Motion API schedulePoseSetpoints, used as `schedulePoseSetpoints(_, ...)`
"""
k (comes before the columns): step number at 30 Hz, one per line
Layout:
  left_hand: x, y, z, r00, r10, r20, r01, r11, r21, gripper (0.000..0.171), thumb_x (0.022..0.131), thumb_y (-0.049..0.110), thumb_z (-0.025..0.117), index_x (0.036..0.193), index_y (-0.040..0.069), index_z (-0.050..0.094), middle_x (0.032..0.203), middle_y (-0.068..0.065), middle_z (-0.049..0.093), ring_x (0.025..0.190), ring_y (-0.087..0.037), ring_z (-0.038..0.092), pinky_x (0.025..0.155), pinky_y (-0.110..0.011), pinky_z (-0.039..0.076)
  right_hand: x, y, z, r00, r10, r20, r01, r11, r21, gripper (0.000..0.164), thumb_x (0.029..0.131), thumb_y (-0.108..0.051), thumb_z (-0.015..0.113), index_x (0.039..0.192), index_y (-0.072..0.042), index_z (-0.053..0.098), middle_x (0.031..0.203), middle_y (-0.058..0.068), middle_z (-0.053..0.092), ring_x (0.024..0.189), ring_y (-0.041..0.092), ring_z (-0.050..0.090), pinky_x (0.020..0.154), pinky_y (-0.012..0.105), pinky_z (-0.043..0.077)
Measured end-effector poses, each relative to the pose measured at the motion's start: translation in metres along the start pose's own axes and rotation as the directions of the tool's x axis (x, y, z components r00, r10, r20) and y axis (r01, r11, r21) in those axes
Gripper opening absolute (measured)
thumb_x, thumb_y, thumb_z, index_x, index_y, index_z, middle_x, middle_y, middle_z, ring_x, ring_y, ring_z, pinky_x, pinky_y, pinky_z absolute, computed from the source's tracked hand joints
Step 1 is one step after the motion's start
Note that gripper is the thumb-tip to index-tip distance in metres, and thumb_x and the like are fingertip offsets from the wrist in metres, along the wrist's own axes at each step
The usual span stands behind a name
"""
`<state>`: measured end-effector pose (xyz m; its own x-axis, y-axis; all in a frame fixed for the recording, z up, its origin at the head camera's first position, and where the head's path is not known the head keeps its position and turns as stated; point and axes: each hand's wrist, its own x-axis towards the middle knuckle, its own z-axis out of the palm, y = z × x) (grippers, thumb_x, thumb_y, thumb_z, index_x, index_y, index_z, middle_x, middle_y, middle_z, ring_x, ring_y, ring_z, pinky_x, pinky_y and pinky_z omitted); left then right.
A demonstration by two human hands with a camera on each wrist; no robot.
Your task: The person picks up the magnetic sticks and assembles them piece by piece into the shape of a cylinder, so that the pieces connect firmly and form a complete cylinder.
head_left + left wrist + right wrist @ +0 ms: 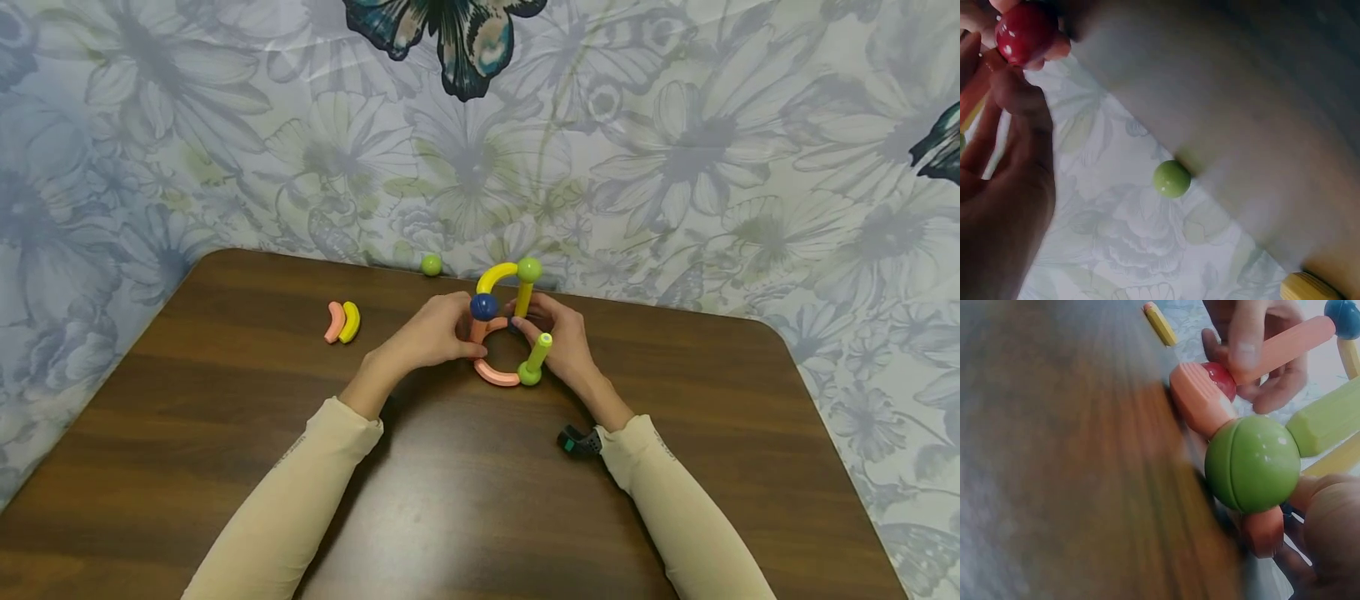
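A frame of magnetic building sticks and balls stands on the table between both hands. Its base is a ring of curved orange sticks [498, 375], with a green ball [1254, 464] at the near right carrying a short light-green stick [539, 350]. At the left, my left hand [435, 329] pinches the upright orange stick [1291, 349] just above a red ball [1025, 32]. My right hand [566, 342] grips the dark blue ball [513, 325] at the foot of the yellow stick [524, 298]; fingers partly hide it. A curved yellow stick [495, 273] joins the blue top ball [483, 307] to a green one [529, 269].
Beyond the frame, a loose green ball [431, 265] lies at the table's far edge by the patterned cloth. Curved orange [335, 322] and yellow [350, 322] sticks lie side by side to the left. A dark strap device [579, 441] is at the right wrist.
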<state>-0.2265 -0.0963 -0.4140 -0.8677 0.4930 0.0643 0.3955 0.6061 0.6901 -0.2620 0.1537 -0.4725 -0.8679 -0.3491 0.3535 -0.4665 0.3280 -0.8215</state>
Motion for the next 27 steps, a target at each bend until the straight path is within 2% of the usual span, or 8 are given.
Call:
schedulePoseSetpoints(2, 0.000, 0.002, 0.004, 0.999, 0.001, -0.044, 0.000, 1.000, 0.018, 0.026, 0.085, 0.018, 0.091, 0.098, 0.010, 0.069, 0.090, -0.004, 0.069, 0.084, -0.019, 0.065, 0.077, -0.036, 0.054, 0.000, 0.000, 0.001, 1.000, 0.002, -0.001, -0.002, 1.000, 0.003, 0.028, 0.099, -0.019, 0.076, 0.125, -0.011, 0.073, 0.118, 0.002, 0.079, 0.114, 0.016, 0.074, 0.094, 0.032, 0.060)
schedulePoseSetpoints(5, 0.002, 0.003, 0.006, 0.997, 0.002, -0.072, 0.001, 0.999, 0.043, 0.020, 0.085, 0.014, 0.090, 0.094, 0.011, 0.072, 0.089, -0.002, 0.071, 0.087, -0.020, 0.066, 0.080, -0.039, 0.055, 0.000, 0.000, 0.001, 1.000, 0.000, -0.009, 0.000, 1.000, 0.013, 0.027, 0.098, -0.018, 0.077, 0.124, -0.012, 0.073, 0.117, 0.002, 0.080, 0.112, 0.017, 0.075, 0.092, 0.032, 0.061)
schedulePoseSetpoints(10, 0.004, 0.002, 0.005, 0.996, 0.008, -0.084, -0.002, 0.997, 0.072, 0.016, 0.084, 0.012, 0.090, 0.091, 0.012, 0.075, 0.087, -0.002, 0.073, 0.089, -0.020, 0.068, 0.083, -0.040, 0.056, 0.001, 0.001, 0.001, 1.000, 0.012, -0.018, -0.012, 1.000, 0.026, 0.029, 0.097, -0.016, 0.078, 0.125, -0.012, 0.073, 0.118, 0.004, 0.079, 0.112, 0.020, 0.075, 0.094, 0.038, 0.061)
schedulePoseSetpoints(15, 0.005, 0.000, 0.005, 0.996, 0.009, -0.084, -0.004, 0.998, 0.061, 0.015, 0.086, 0.010, 0.088, 0.093, 0.009, 0.075, 0.088, -0.001, 0.073, 0.090, -0.021, 0.068, 0.084, -0.039, 0.056, 0.001, -0.001, 0.001, 1.000, 0.025, -0.009, -0.024, 0.998, 0.051, 0.031, 0.097, -0.007, 0.076, 0.127, -0.002, 0.071, 0.120, 0.014, 0.078, 0.115, 0.031, 0.074, 0.096, 0.040, 0.060)
schedulePoseSetpoints(20, 0.004, 0.000, 0.004, 0.992, -0.053, -0.116, 0.059, 0.997, 0.052, 0.017, 0.086, 0.010, 0.088, 0.095, 0.007, 0.073, 0.092, -0.004, 0.073, 0.092, -0.022, 0.069, 0.084, -0.039, 0.056, -0.002, -0.017, -0.002, 1.000, 0.023, 0.009, -0.024, 0.993, 0.117, 0.029, 0.095, 0.001, 0.076, 0.122, 0.007, 0.070, 0.118, 0.025, 0.076, 0.113, 0.041, 0.073, 0.096, 0.037, 0.061)
schedulePoseSetpoints(24, 0.004, 0.000, 0.001, 0.977, -0.123, -0.177, 0.140, 0.986, 0.086, 0.021, 0.087, 0.011, 0.088, 0.098, 0.004, 0.071, 0.098, -0.010, 0.072, 0.093, -0.025, 0.070, 0.083, -0.040, 0.057, -0.004, -0.029, -0.004, 0.999, 0.008, 0.031, -0.012, 0.992, 0.127, 0.027, 0.094, 0.003, 0.076, 0.119, 0.009, 0.070, 0.116, 0.027, 0.075, 0.111, 0.044, 0.073, 0.095, 0.039, 0.061)
schedulePoseSetpoints(27, 0.005, 0.000, 0.000, 0.962, -0.166, -0.217, 0.191, 0.977, 0.098, 0.024, 0.088, 0.011, 0.087, 0.102, 0.001, 0.070, 0.099, -0.013, 0.071, 0.091, -0.028, 0.068, 0.079, -0.040, 0.056, -0.005, -0.028, -0.003, 0.999, -0.001, 0.046, -0.003, 0.994, 0.105, 0.028, 0.094, 0.002, 0.076, 0.120, 0.008, 0.070, 0.117, 0.028, 0.074, 0.111, 0.044, 0.073, 0.095, 0.044, 0.061)
